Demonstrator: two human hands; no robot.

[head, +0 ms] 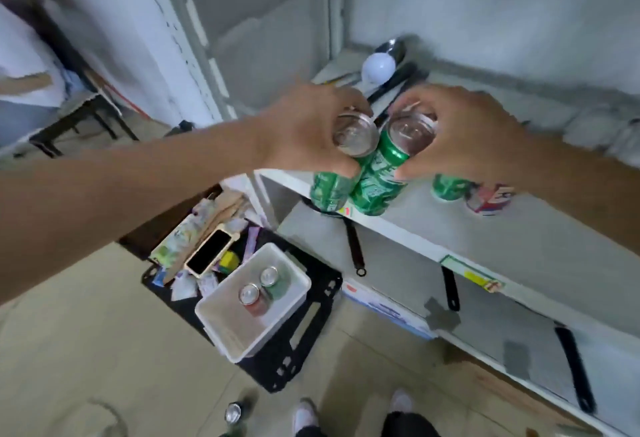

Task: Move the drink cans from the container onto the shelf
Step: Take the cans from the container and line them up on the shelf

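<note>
My left hand [311,125] grips a green drink can [330,191] from above, over the left end of the white shelf [485,225]. My right hand [464,139] holds a second green can [377,184], tilted and touching the first. Another green can [446,187] and a red, white and blue can [491,199] stand on the shelf behind my right wrist. Below on the floor, the white container [228,332] holds a red can [251,298] and a green can [272,281].
The container rests on a black perforated crate [311,329] beside a phone [209,252] and packets. A loose can [233,412] lies on the floor near my feet. Black-handled utensils hang along the lower shelf [485,315]. A white bulb [377,68] sits at the back.
</note>
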